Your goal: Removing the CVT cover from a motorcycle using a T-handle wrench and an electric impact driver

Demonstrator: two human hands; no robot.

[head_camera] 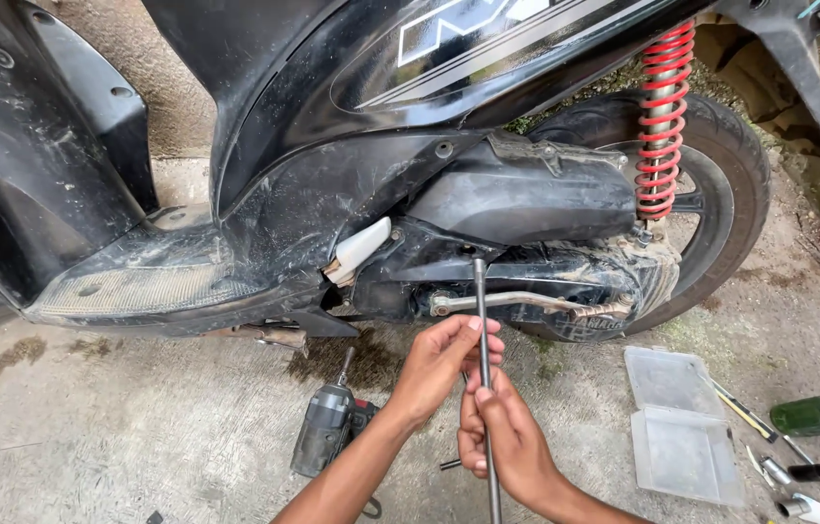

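Head view, black scooter (332, 184) standing on a concrete floor (138, 427), its rear wheel (730, 184) to the far right. Both hands grip a long steel socket wrench (482, 359) that runs from near the bottom edge up to the engine side case (526, 199); its far tip sits at a bolt point on the upper left of the case, just above the kick-start lever (526, 303). Left hand (444, 364) is higher on the shaft, fingers curled round it; right hand (502, 437) is lower and nearer, fingers also wrapped round it. Judgement: work on this fastener is under way, not finished; the case sits in place on the engine, so any removal looks largely ahead (whether other bolts are already out cannot be told). Around: a cordless driver (327, 427) lies on the floor just left of the hands; a clear plastic box (681, 427), open and apparently empty, lies to the right; further right, a green bottle (814, 415) and loose hand tools (807, 475). The red shock spring (664, 116) stands well to the right of the tip. Possible obstruction: the kick-start lever crosses just beside the shaft, and the body panel overhangs the bolt.
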